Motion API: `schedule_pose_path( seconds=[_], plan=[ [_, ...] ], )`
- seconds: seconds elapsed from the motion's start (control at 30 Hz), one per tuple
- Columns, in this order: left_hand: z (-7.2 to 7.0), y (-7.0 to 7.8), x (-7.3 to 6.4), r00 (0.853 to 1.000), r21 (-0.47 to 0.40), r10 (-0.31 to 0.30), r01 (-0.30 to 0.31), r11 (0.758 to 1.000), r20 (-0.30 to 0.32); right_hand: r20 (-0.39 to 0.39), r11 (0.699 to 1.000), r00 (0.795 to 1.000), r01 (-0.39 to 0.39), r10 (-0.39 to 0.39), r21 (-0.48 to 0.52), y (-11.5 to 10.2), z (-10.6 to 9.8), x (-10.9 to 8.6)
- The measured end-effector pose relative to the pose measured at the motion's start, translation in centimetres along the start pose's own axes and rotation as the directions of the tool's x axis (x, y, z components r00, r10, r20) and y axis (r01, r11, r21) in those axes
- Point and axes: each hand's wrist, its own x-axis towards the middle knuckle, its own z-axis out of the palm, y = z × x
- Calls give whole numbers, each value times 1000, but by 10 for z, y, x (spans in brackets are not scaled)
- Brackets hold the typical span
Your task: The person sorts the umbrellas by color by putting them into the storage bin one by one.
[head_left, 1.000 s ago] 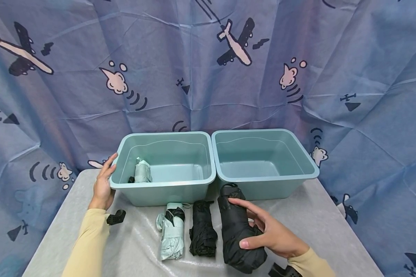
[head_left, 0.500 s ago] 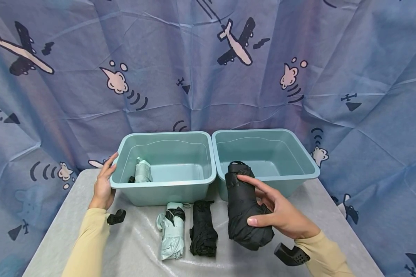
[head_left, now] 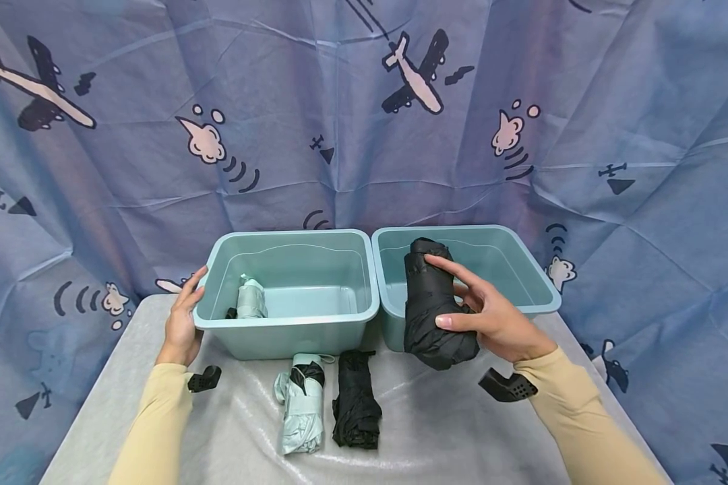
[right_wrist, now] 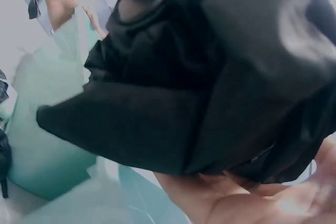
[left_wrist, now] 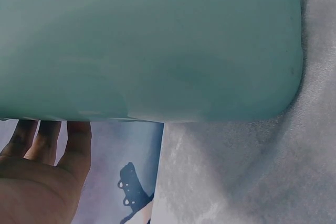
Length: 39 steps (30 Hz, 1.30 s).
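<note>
Your hands are apart and engaged separately. Your right hand grips the large black umbrella from its right side, thumb toward the near end and index finger laid along the shaft; this spread probably keeps the loose, folded fabric gathered. The umbrella is above the near rim of the right bin, its far end over the opening and its near end in front of the wall. You cannot confirm from these views whether it touches the rim.

Your left hand rests with extended fingers against the outer end of the left bin, presumably to steady it (the thumb is not clearly visible).

Inside the left bin, a pale green bundle lies toward the left end, with a small black item beside it. On the worktop, in front of the left bin, a pale green umbrella and a smaller black umbrella lie side by side, apparently arranged within easy reach. Behind both bins hangs an airplane-print curtain.
</note>
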Motion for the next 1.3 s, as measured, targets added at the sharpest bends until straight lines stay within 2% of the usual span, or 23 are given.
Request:
schedule_pose_path(
  seconds=[0.33, 0.63, 1.03, 1.3],
  plan=[
    [0, 1, 1, 1000, 21, -3, 3, 1000, -11, -4, 999, 999, -53, 53, -6, -8, -31, 42],
    [2, 0, 2, 1000, 25, -5, 5, 1000, -11, -26, 993, 993, -116, 115, -16, -7, -55, 77],
    [1, -1, 1, 1000, 19, 0, 0, 1000, -8, -40, 985, 985, -170, 171, 21, 17, -81, 110],
    [0, -1, 1, 1000, 9, 15, -15, 1000, -2, -67, 977, 975, -212, 213, 20, 36, -84, 125]
  ],
)
